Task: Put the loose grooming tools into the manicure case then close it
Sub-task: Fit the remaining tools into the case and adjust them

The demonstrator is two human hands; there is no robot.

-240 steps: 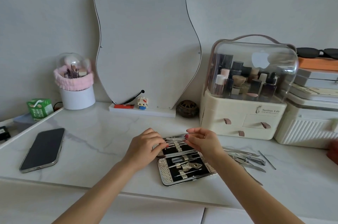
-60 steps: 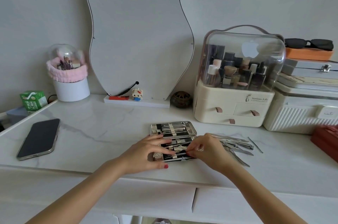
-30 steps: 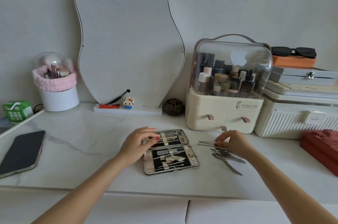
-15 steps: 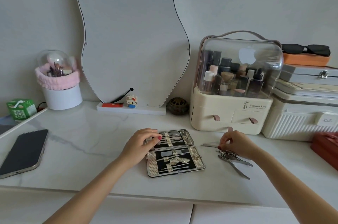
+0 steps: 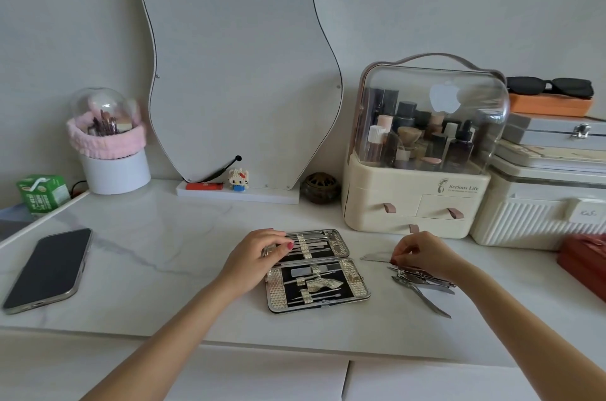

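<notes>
The manicure case (image 5: 359, 282) lies open flat on the white marble table (image 5: 157, 256), its black lining holding several metal tools under straps. My left hand (image 5: 254, 258) rests on the case's far-left edge, fingers pressing the far half. To the right lies a pile of loose metal grooming tools (image 5: 423, 286), including clippers and nippers. My right hand (image 5: 424, 253) hovers at the pile's far side, fingertips pinched on a flat metal nail file (image 5: 375, 258) that points left toward the case.
A phone (image 5: 49, 269) lies at the left. A wavy mirror (image 5: 236, 66), a cosmetics organiser (image 5: 423, 151), white cases (image 5: 541, 210), a red box (image 5: 587, 263), a small brown pot (image 5: 320, 187) and a brush holder (image 5: 110, 145) line the back.
My right hand left the case and went right to the loose tools, then pinched the nail file. My left hand shifted to the case's far-left edge.
</notes>
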